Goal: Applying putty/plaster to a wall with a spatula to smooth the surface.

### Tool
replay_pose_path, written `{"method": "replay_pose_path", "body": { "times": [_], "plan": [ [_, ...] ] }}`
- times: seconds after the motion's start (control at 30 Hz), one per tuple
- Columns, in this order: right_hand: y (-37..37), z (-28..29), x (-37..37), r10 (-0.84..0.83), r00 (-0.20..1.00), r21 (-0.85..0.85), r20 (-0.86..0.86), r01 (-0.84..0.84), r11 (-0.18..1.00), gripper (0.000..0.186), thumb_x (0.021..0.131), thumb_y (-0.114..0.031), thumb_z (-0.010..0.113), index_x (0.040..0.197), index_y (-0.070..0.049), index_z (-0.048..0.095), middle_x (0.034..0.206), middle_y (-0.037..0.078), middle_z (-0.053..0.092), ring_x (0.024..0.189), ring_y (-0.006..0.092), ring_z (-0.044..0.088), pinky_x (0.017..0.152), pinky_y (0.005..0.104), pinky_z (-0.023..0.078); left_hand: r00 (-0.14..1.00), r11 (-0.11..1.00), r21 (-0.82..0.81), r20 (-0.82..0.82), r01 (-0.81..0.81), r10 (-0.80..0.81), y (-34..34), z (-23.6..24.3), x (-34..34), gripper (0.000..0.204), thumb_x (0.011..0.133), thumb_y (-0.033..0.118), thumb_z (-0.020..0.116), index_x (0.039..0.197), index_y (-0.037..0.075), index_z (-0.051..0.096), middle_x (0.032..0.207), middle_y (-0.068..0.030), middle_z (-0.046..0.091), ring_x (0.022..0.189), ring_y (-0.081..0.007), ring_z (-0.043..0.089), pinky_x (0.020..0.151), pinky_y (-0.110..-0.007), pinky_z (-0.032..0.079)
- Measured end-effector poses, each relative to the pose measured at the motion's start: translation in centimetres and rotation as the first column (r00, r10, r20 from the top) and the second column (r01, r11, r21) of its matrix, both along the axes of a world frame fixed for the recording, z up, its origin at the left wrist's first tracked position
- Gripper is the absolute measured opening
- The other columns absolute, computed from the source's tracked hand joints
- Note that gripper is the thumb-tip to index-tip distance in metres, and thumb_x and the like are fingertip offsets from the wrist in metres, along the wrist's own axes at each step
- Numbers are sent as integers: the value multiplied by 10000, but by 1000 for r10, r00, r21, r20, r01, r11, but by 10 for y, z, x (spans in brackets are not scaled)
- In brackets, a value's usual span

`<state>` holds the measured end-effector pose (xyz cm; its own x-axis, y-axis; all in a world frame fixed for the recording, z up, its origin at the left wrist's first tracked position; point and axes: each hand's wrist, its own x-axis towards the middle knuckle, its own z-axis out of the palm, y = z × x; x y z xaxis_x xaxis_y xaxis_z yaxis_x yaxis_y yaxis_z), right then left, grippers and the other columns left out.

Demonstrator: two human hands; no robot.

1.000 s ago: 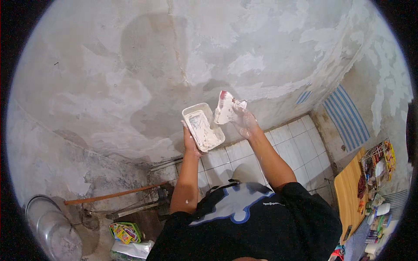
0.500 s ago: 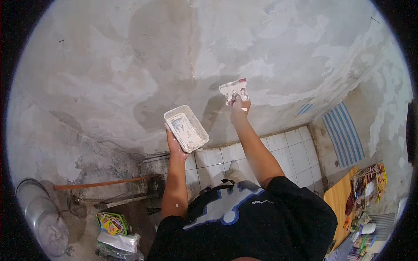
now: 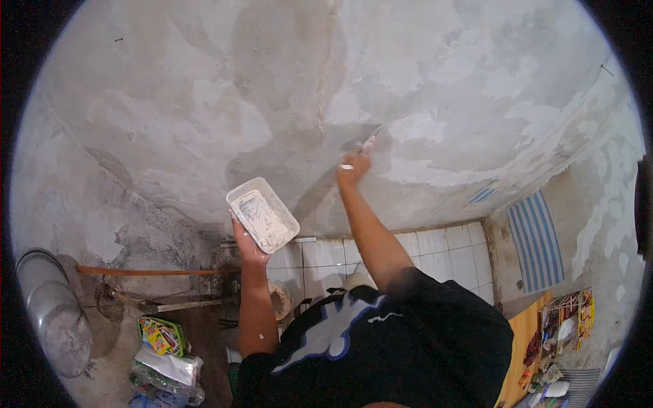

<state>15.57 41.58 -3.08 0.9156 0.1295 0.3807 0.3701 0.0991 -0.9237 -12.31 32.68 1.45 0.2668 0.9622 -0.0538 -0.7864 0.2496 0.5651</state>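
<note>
Head view is showing your left hand (image 3: 250, 246) cradling a pale tub (image 3: 279, 203) left of the frame's centre; its fingers are wrapping under the base and left side, mostly hidden. White paste (image 3: 269, 228) is coating the tub's floor. Above and slightly right of centre, your right hand (image 3: 354, 168) is closing around the near end of a thin scraper (image 3: 371, 139); blur is hiding the exact grip, and whether the blade is touching the wall (image 3: 272, 81) you cannot tell. The tub is looking light and slightly flexible, with smeared sides probably turning slippery, so a spread palm beneath is serving better than pinching one side. The scraper is seeming light and thin; gripping its near end is keeping your fingers off the edge.
</note>
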Motion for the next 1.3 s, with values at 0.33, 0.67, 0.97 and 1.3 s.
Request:
{"method": "replay_pose_path", "body": {
  "times": [0.33,0.67,0.97,1.3],
  "plan": [
    [-21,-40,-44,466,849,-439,249,-330,836,239,805,-99,589,1005,29,610,970,227,626,876,404,609,774,470,486,993,998,12,97,62,-63,6,-8,-10,594,980,524,364,1388,98,439,1369,-128,513,1210,-368,523,1015,-569,418],
    [-16,-41,50,15,997,-223,-72,-31,974,423,807,-124,634,1188,55,592,969,248,657,904,389,636,811,438,486,990,998,51,130,41,-47,4,-4,-11,590,973,514,389,1385,95,443,1364,-124,519,1204,-366,529,1000,-560,434],
    [-13,-52,-35,511,793,-440,330,-350,827,353,796,-84,572,1138,0,603,1041,237,629,934,419,596,816,481,483,993,993,65,60,98,-102,5,1,-19,601,987,543,334,1412,126,410,1390,-87,492,1234,-320,507,1025,-520,426],
    [-67,36,22,364,913,-135,183,-343,930,391,847,-95,571,1212,46,566,1085,243,634,914,400,622,790,460,487,998,999,-1,59,-36,36,-6,7,-11,623,971,545,347,1394,94,424,1367,-114,506,1198,-361,526,1003,-546,437]
  ]
}}
